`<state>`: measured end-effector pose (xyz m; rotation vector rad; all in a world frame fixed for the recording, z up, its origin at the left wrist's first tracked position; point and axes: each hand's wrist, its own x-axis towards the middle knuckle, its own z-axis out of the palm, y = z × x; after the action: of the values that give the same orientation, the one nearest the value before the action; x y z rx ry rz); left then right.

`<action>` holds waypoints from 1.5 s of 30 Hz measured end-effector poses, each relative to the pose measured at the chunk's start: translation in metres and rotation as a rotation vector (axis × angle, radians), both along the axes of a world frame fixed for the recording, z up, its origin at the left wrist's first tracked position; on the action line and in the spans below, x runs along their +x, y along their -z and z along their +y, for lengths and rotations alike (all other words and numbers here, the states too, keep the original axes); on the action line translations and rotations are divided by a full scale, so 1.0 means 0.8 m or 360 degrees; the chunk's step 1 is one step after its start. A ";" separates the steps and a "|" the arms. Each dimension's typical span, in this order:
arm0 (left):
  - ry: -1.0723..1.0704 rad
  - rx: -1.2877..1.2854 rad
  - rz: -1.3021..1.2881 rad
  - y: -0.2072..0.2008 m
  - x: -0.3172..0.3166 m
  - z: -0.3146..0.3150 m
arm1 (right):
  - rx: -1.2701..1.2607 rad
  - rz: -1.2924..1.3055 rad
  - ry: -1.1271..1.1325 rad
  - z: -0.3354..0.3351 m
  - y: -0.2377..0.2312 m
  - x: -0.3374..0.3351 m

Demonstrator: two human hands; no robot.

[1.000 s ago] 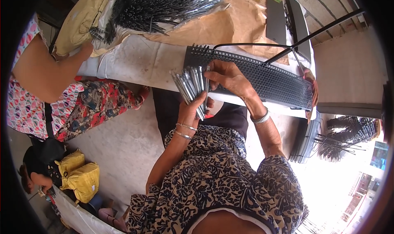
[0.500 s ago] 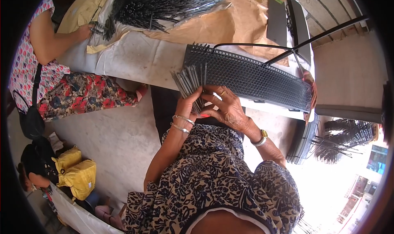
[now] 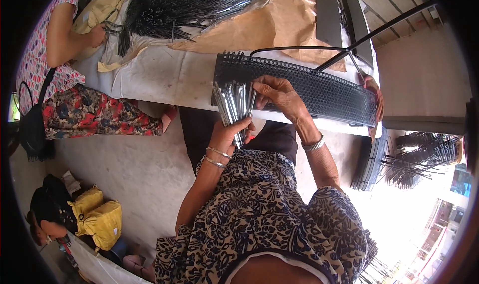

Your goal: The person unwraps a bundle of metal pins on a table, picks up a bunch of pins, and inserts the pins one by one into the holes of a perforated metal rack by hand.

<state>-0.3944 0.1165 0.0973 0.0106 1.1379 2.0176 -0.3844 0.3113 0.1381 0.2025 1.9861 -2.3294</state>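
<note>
My left hand (image 3: pixel 228 134) is closed around a fanned bundle of thin, shiny metal rods (image 3: pixel 229 102), their tops pointing away from me. At the bundle's right side, my right hand (image 3: pixel 283 97) pinches the upper part of a single rod (image 3: pixel 251 95). Just beyond both hands lies a long dark rack (image 3: pixel 309 82) full of small round holes, along the near edge of the table. Several short rod ends (image 3: pixel 232 56) stick up at its far left corner.
A large heap of dark rods (image 3: pixel 169 9) lies on brown paper (image 3: pixel 239 29) at the back. At the left, another person's hand (image 3: pixel 97 35) holds rods. A black bar (image 3: pixel 374 37) slants above the rack. Yellow bags (image 3: pixel 97 216) sit at lower left; hooked black rods (image 3: pixel 421 159) are at right.
My right hand has moved up and away from my left, to the top of a rod at the bundle's edge. The bundle is now tilted more upright. The view has shifted slightly.
</note>
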 end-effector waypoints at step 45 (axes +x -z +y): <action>-0.0286 -0.0152 -0.0523 -0.007 -0.025 0.004 | 0.0998 0.0737 0.0856 0.012 -0.026 -0.092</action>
<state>-0.4146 0.1196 0.1027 -0.4699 1.0498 2.0229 -0.4580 0.3212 0.1593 0.2749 3.2103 -2.0329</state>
